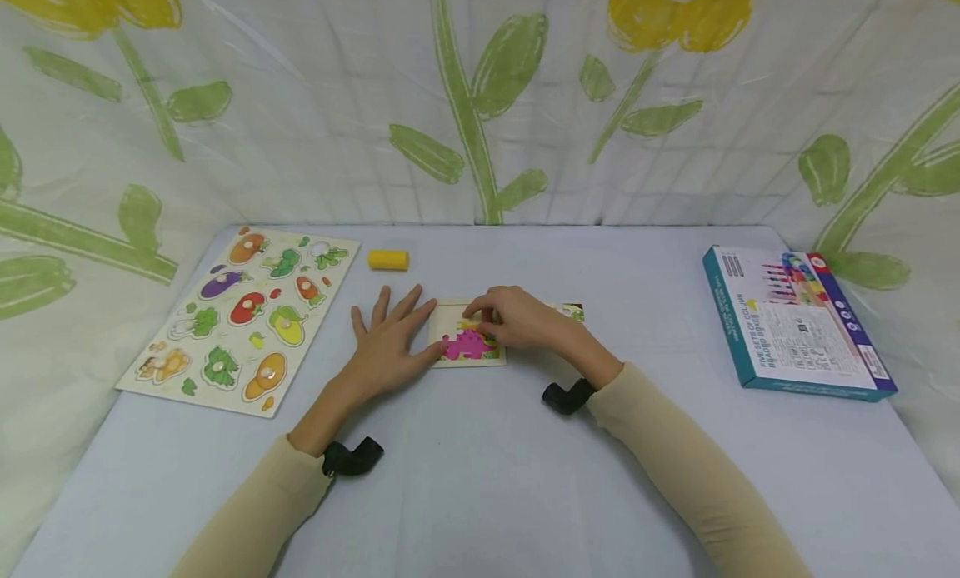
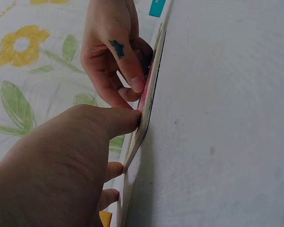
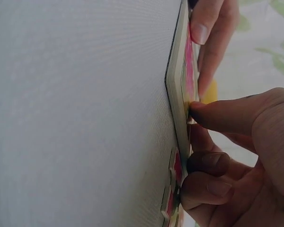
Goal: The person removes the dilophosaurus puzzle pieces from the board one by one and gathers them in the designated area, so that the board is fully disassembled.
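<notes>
A small wooden jigsaw board [image 1: 448, 313] with a pink dinosaur picture [image 1: 467, 345] lies flat in the middle of the table. My left hand [image 1: 390, 345] is spread at its left side, fingers straight, its thumb resting on the left edge. Over the right part of the board, my right hand [image 1: 521, 318] bends its fingers down and pinches a jigsaw piece with yellow on it [image 3: 191, 108] at the board's surface. Most of that piece is hidden by the fingers. Loose jigsaw pieces [image 3: 176, 165] lie beside the board, under my right hand, partly covered in the head view.
At the left lies a wooden vegetable puzzle board [image 1: 258, 332]. A yellow cylinder [image 1: 388, 260] lies beyond my left hand. On the right side sits a flat teal-edged box [image 1: 798, 324]. A flowered curtain [image 1: 322, 120] hangs along the table's back edge.
</notes>
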`<state>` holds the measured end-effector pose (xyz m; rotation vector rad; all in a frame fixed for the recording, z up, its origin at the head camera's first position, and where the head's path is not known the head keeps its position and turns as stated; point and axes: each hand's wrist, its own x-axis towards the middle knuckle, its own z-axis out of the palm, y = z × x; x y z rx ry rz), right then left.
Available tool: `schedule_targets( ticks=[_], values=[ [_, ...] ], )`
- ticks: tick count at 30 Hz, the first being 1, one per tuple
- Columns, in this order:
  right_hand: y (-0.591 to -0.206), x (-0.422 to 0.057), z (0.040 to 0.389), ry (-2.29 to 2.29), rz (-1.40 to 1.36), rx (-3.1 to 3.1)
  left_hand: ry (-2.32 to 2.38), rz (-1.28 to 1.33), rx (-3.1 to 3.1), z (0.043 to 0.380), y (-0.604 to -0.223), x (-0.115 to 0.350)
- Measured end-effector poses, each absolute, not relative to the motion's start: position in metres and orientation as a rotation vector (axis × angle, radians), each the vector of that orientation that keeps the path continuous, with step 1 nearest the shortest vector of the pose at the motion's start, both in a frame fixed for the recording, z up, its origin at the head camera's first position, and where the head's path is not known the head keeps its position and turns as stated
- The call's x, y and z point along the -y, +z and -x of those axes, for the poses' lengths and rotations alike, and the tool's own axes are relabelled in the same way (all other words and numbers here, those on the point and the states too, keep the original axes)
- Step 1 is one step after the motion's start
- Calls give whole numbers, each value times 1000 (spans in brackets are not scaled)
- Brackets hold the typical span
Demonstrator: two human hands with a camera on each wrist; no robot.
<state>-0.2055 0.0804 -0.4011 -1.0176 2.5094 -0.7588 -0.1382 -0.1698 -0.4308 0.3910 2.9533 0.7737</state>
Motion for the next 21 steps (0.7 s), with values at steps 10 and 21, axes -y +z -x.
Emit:
schedule_targets(
  ticks=[10,21],
  values=[
    [-401,-81,206,-772,994,-2509,759,-387,-2954,139,-430,169],
    [-402,-80,208,-774,1034,-2503,752,-384,-2957,138,-432,170]
  ],
)
